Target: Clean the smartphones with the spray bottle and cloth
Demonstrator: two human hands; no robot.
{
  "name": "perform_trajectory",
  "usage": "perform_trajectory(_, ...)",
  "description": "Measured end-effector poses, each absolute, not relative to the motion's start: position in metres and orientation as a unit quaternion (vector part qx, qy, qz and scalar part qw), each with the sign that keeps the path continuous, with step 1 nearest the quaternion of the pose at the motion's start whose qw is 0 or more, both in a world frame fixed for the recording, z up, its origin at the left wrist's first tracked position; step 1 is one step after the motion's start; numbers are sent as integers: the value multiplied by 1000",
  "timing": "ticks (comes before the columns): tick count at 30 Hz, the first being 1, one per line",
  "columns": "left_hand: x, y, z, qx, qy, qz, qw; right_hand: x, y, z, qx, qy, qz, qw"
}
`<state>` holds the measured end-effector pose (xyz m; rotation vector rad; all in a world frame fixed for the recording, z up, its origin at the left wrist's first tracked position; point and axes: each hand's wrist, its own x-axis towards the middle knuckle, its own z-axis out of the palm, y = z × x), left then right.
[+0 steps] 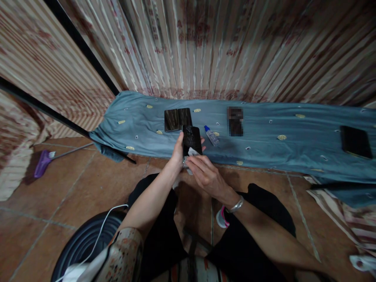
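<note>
**Phone and wipe over a blue cloth**

Striped curtains (223, 47) are hanging across the whole back of the scene, and a brown tiled floor (73, 188) is spreading out beneath them. A long blue cloth (279, 125) is lying on the floor along the foot of the curtains. A dark round bin (82, 243) is sitting at the lower left with a white cable (101, 227) running over it. A purple broom (44, 161) is resting on the tiles at the far left.

On the cloth, two dark phones (178, 119) are lying side by side, touching. A tablet (356, 141) is lying well apart at the right end. A small bottle (211, 136) with a blue cap is lying tilted just beside the hands.

The left hand (177, 154) is gripping a phone (192, 140) by its lower edge, fingers wrapped behind it, holding it upright above the near edge of the cloth. The right hand (205, 174) is pinching a white wipe (192, 153) and pressing it against the lower part of the phone's screen. A silver bracelet (236, 205) is sitting on the right wrist.
</note>
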<state>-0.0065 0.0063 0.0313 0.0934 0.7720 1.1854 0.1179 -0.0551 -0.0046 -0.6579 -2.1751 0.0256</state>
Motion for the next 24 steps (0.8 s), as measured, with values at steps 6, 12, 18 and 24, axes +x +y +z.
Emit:
perform_trajectory(6,-14,8,30,55,334,551,763,128,-53,-5,-278,-871,16,404)
perform_trajectory(12,-16,9,31,63,342,562,750,140,-50,-10,-313,-859,57,401)
perform_trajectory(18,-19,8,32,54,346,541,765,147,-46,-10,-338,-828,89,439)
perform_trajectory(24,-22,7,34,51,363,512,777,148,-44,-8,-343,-819,134,439)
